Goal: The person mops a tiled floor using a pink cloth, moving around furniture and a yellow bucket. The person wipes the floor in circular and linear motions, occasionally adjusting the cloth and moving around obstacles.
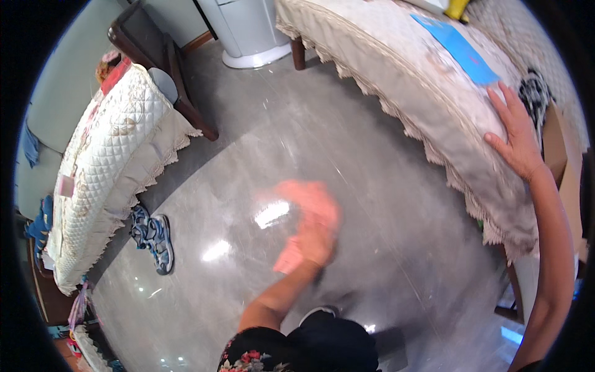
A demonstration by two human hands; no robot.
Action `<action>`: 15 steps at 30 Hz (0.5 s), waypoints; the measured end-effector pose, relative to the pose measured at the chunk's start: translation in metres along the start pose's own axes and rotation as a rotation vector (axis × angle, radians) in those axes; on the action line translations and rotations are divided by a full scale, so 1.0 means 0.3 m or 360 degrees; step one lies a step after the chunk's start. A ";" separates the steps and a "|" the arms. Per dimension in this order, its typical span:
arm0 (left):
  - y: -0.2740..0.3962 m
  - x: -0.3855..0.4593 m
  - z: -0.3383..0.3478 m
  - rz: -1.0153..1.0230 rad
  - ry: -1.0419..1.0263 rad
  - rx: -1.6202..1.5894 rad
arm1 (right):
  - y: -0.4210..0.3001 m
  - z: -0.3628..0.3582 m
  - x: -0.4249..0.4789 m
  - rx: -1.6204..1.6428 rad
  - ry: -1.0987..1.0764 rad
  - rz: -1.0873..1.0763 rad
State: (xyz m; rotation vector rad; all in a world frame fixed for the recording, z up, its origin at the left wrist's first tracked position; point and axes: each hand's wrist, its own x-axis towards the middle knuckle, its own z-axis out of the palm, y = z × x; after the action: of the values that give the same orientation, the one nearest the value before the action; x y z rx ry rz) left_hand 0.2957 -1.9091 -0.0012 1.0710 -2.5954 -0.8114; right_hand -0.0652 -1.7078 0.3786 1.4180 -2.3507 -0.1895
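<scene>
A pink cloth, blurred by motion, is under my left hand at the middle of the glossy grey tiled floor. The fingers are mostly hidden by blur and the cloth's folds. To the right, my right hand rests with fingers spread on the pale quilted cover of a seat or bed. Just beyond its fingertips lies a flat blue sheet. A black-and-white patterned cloth item is close beside this hand.
A pair of blue-grey sandals stands on the floor at left, by a quilted cover with lace trim. A dark wooden chair and a white rounded appliance are at the back. A cardboard box is at far right.
</scene>
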 end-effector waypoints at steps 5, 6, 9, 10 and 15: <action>0.140 0.016 0.183 0.1005 -0.0415 -0.0291 | -0.066 0.113 0.141 0.0276 -0.0216 -0.0063; 0.161 0.041 0.126 0.1050 -0.0412 -0.0382 | -0.074 0.100 0.139 0.0281 -0.0214 -0.0035; -0.054 0.387 -0.044 0.0490 -0.0548 0.0309 | -0.101 0.140 0.158 0.0329 -0.0236 -0.0005; -0.144 0.510 -0.095 0.0345 -0.0394 0.0325 | -0.092 0.154 0.145 0.0312 -0.0254 0.0022; -0.576 1.094 -0.242 0.0002 0.1046 0.0571 | -0.074 0.193 0.149 0.0237 -0.0084 -0.0080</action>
State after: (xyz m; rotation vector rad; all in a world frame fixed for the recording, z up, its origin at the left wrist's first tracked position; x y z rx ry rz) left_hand 0.1917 -2.2701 -0.0420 1.1719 -2.1935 0.0386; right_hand -0.0881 -1.7623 0.3303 1.5600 -2.4172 -0.0676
